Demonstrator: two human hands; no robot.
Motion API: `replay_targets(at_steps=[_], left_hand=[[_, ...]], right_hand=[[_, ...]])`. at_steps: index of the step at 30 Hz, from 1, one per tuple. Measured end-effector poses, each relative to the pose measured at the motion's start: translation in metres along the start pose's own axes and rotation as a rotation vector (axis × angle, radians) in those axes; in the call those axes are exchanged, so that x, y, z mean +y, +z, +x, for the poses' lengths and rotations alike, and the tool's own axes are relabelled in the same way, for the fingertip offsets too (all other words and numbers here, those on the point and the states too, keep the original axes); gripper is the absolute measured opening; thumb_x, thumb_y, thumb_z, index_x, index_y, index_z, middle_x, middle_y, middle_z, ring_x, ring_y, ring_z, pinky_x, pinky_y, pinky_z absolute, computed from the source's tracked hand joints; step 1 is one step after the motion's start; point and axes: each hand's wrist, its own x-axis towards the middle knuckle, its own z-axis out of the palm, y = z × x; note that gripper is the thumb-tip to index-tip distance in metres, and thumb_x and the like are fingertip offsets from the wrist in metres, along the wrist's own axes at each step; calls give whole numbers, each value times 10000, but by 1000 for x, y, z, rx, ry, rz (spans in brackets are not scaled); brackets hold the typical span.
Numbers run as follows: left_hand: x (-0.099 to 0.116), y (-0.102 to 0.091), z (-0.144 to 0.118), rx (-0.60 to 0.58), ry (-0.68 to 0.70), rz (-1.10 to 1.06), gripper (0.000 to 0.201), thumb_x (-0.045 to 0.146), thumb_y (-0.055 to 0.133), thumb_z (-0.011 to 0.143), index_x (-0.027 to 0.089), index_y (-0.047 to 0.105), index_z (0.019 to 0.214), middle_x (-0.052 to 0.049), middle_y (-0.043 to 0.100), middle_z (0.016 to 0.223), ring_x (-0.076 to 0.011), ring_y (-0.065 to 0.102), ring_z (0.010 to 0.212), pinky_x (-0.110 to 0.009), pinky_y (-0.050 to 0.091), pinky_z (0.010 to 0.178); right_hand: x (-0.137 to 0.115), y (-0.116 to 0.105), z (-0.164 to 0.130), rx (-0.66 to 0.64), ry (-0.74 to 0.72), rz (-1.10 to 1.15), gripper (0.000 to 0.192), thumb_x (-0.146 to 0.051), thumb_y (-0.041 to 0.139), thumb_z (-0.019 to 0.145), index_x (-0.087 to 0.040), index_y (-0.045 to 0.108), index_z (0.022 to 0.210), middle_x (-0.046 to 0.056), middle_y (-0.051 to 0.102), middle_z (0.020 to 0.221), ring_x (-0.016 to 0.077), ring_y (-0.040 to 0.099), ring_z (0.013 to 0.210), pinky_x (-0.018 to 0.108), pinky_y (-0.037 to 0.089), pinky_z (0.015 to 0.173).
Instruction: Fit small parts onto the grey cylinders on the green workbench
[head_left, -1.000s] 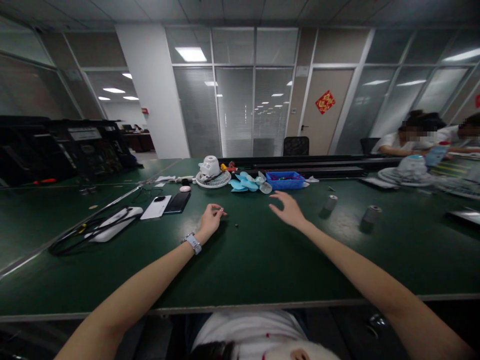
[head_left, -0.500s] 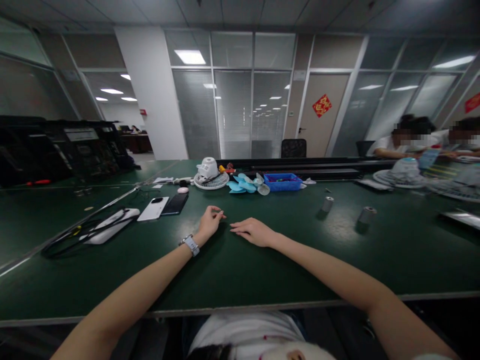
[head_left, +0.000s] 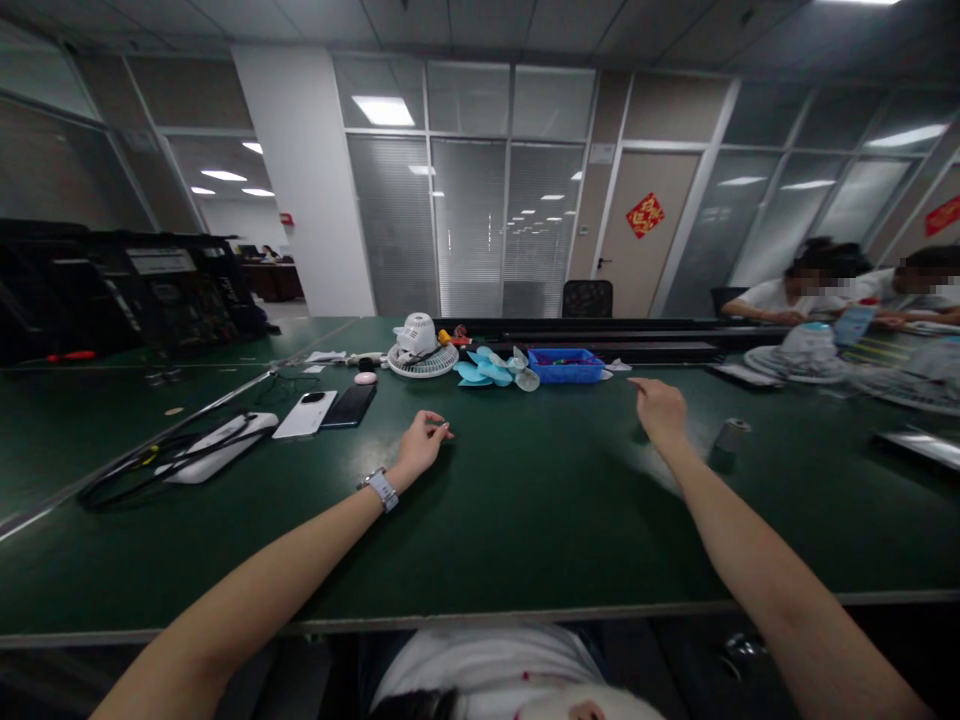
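Observation:
Resting on the green table, my left hand point(head_left: 424, 443) wears a watch with a pale band point(head_left: 382, 490). Its fingers are loosely bent, with a gap between thumb and fingers, and I see nothing held. Out to the right, my right hand point(head_left: 663, 412) is over the spot where one small grey metal cylinder stood; the hand hides that cylinder. One finger points left, while the others are out of sight behind the hand, so a grip cannot be made out. A second grey metal cylinder point(head_left: 733, 436) stands upright just right of this hand.
Toward the back are a white fan part point(head_left: 417, 345), light-blue fan blades point(head_left: 486, 368) and a blue tray point(head_left: 567, 367). Two phones point(head_left: 306, 414) and a white device with a black cable point(head_left: 221, 450) lie left. People point(head_left: 802, 285) sit at the far right.
My right hand has moved from beside my left hand to the right, onto the nearer metal cylinder's place, covering it. My left hand has stayed where it was.

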Motion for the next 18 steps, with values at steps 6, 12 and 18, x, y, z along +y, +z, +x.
replay_targets(at_steps=[6, 12, 18], left_hand=[[3, -2, -2, -6, 9, 11, 228, 380, 561, 871, 217, 509, 1021, -49, 769, 864, -219, 725, 808, -313, 472, 701], [6, -2, -4, -7, 19, 21, 224, 389, 567, 861, 224, 513, 1002, -45, 767, 847, -227, 726, 826, -323, 476, 726], [4, -1, -4, -7, 12, 9, 233, 403, 565, 857, 230, 505, 1002, -36, 763, 844, -223, 723, 823, -314, 464, 721]], right_hand=[[54, 3, -4, -20, 242, 22, 357, -196, 461, 909, -171, 730, 1142, 132, 722, 1053, 247, 649, 886, 343, 457, 801], [47, 5, -6, -25, 252, 71, 345, -226, 453, 904, -179, 740, 1091, 118, 726, 1046, 240, 646, 864, 336, 455, 777], [49, 5, -6, 3, 239, 89, 338, -237, 446, 910, -189, 731, 1085, 109, 723, 1037, 231, 637, 839, 330, 446, 761]])
